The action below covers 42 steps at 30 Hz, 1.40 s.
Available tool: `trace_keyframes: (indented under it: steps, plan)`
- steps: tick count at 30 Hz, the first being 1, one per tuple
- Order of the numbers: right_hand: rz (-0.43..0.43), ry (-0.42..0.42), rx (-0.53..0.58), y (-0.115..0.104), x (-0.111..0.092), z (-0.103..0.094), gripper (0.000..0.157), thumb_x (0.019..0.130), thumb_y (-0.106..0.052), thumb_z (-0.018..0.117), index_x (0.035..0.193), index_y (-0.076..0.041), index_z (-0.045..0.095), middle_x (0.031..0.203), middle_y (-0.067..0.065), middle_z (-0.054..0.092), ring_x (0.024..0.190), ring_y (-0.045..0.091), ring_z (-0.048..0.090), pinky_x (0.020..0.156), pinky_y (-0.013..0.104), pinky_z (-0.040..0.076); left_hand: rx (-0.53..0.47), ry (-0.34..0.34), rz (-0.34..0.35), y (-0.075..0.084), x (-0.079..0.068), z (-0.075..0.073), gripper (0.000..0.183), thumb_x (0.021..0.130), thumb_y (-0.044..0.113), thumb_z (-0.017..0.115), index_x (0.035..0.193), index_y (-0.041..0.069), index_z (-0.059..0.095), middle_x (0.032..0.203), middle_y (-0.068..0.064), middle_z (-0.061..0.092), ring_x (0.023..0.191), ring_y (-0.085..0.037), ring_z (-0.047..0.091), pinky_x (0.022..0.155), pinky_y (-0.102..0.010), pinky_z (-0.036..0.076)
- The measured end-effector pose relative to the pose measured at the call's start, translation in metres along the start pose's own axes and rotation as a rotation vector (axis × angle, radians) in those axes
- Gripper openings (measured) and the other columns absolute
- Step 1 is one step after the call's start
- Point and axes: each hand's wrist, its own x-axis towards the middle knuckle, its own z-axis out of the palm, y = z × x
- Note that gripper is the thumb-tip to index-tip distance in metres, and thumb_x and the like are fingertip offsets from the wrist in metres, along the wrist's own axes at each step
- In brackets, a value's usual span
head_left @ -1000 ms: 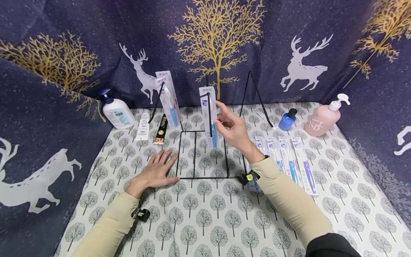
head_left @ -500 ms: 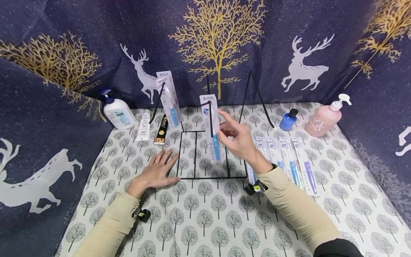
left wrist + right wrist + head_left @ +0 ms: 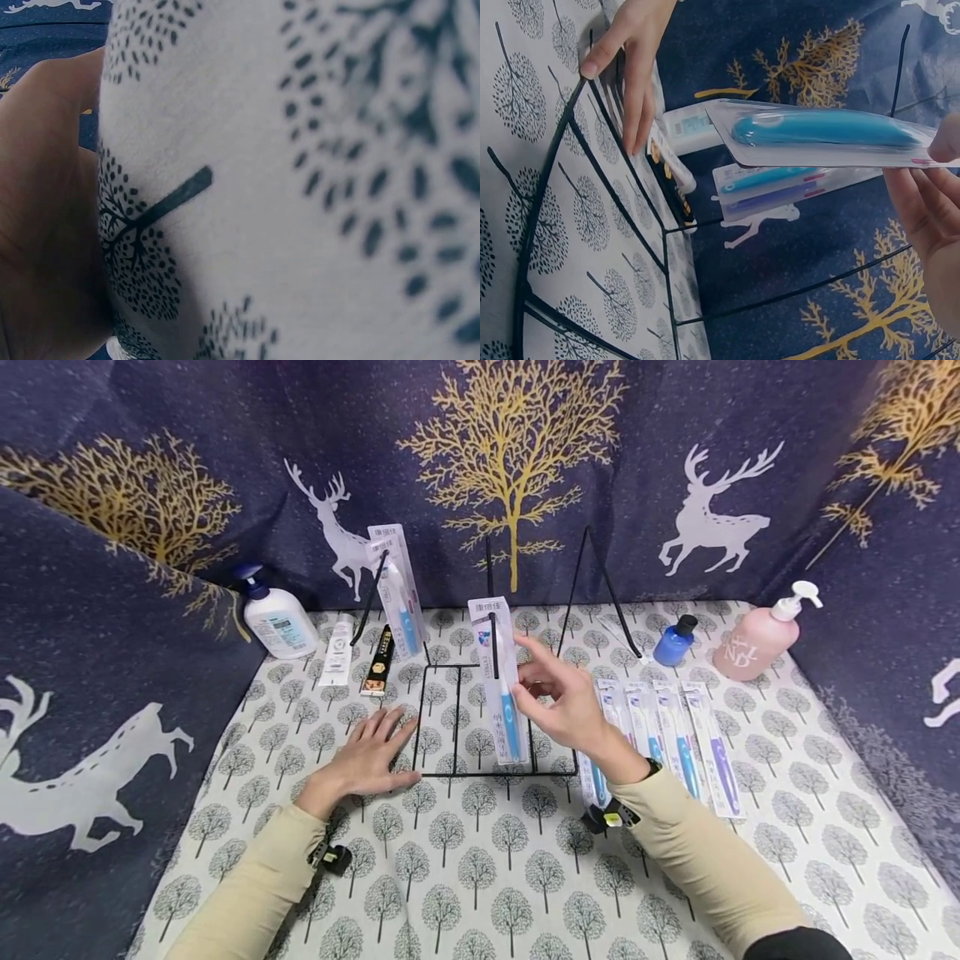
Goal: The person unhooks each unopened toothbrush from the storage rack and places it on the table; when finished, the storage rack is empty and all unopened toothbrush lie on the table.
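Observation:
My right hand (image 3: 558, 693) pinches the right edge of a packaged toothbrush (image 3: 498, 702), blue-handled in a clear blister with a white card. The pack's top hole is around the middle rod of a black wire rack (image 3: 455, 727); the rod's tip shows in front of the pack. In the right wrist view, thumb and fingers hold the toothbrush pack (image 3: 817, 135) from both faces. My left hand (image 3: 367, 756) lies on the tablecloth with fingers spread, its thumb by the rack's front left corner. Two more toothbrush packs (image 3: 397, 597) hang on the rack's left rod.
The rack's right rod (image 3: 613, 597) bears nothing. Several packaged toothbrushes (image 3: 684, 747) lie in a row at the right. Behind stand a blue bottle (image 3: 673, 643) and a pink pump bottle (image 3: 756, 643). Two tubes (image 3: 378, 664) and a white pump bottle (image 3: 277, 622) are at the left.
My right hand has drawn the toothbrush pack toward me and downward along the middle rod, so its hole is nearer the rod's tip. My left hand has stayed put.

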Motion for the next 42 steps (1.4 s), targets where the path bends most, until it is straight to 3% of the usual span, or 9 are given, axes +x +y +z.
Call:
trace_keyframes:
  steps: [7, 16, 22, 29, 42]
  plan:
    - [-0.019, -0.041, 0.052, -0.004, -0.006, -0.002, 0.060, 0.074, 0.010, 0.060, 0.130, 0.012, 0.039, 0.075, 0.014, 0.066, 0.059, 0.016, 0.062, 0.050, 0.022, 0.054, 0.013, -0.004, -0.005, -0.001, 0.001, 0.001, 0.089, 0.080, 0.068, 0.045, 0.146, 0.015, 0.020, 0.153, -0.014, 0.010, 0.136, -0.042, 0.012, 0.108, -0.063, 0.012]
    - [-0.015, -0.065, 0.057, -0.017, -0.016, -0.002, 0.061, 0.072, 0.011, 0.062, 0.128, 0.014, 0.039, 0.075, 0.013, 0.065, 0.057, 0.013, 0.060, 0.050, 0.021, 0.052, 0.003, -0.002, -0.002, 0.000, 0.001, 0.002, 0.088, 0.080, 0.067, 0.047, 0.146, 0.016, 0.020, 0.153, -0.013, 0.009, 0.137, -0.041, 0.011, 0.108, -0.063, 0.012]
    - [-0.058, -0.073, 0.063, -0.039, -0.013, -0.001, 0.059, 0.070, 0.014, 0.060, 0.124, 0.020, 0.039, 0.071, 0.016, 0.062, 0.055, 0.014, 0.058, 0.050, 0.020, 0.052, -0.005, 0.000, -0.005, 0.001, 0.001, 0.001, 0.088, 0.080, 0.067, 0.047, 0.146, 0.016, 0.019, 0.153, -0.012, 0.008, 0.137, -0.041, 0.010, 0.108, -0.062, 0.013]
    - [-0.060, -0.098, 0.088, -0.034, -0.026, -0.002, 0.060, 0.074, 0.008, 0.060, 0.128, 0.015, 0.038, 0.073, 0.012, 0.063, 0.060, 0.012, 0.060, 0.053, 0.020, 0.053, 0.002, -0.002, -0.006, 0.000, 0.001, 0.002, 0.088, 0.081, 0.067, 0.046, 0.147, 0.016, 0.018, 0.153, -0.012, 0.008, 0.137, -0.041, 0.010, 0.108, -0.062, 0.013]
    - [-0.106, -0.108, 0.124, -0.078, -0.015, -0.002, 0.057, 0.070, 0.016, 0.057, 0.125, 0.019, 0.040, 0.068, 0.018, 0.058, 0.060, 0.019, 0.058, 0.055, 0.022, 0.055, -0.003, -0.008, -0.009, 0.002, 0.000, 0.001, 0.089, 0.080, 0.067, 0.047, 0.147, 0.015, 0.019, 0.153, -0.013, 0.008, 0.137, -0.042, 0.011, 0.107, -0.063, 0.012]
